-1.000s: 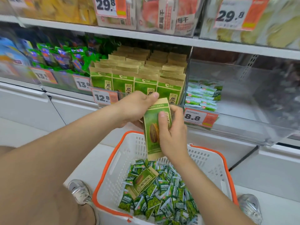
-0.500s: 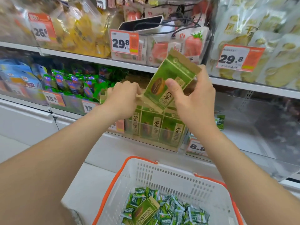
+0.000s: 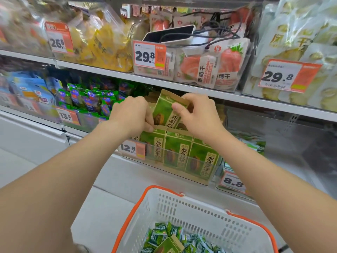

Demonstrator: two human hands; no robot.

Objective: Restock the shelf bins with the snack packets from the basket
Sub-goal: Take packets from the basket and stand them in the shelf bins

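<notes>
Shelving (image 3: 109, 74) fills the view, with a white, orange-rimmed basket (image 3: 193, 209) below it and a clear bin (image 3: 209, 178) of upright green packets (image 3: 177, 152) on the lower shelf. Over that bin's rows, the right hand (image 3: 198, 114) pinches the top corner of a tilted green-and-kraft packet (image 3: 166, 108), and the left hand (image 3: 131, 114) grips its lower left edge with curled fingers. Small green sachets (image 3: 162, 232) lie in the basket.

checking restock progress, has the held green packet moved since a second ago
Yes. The green packet rose from below the front row of packets to above it.
</notes>
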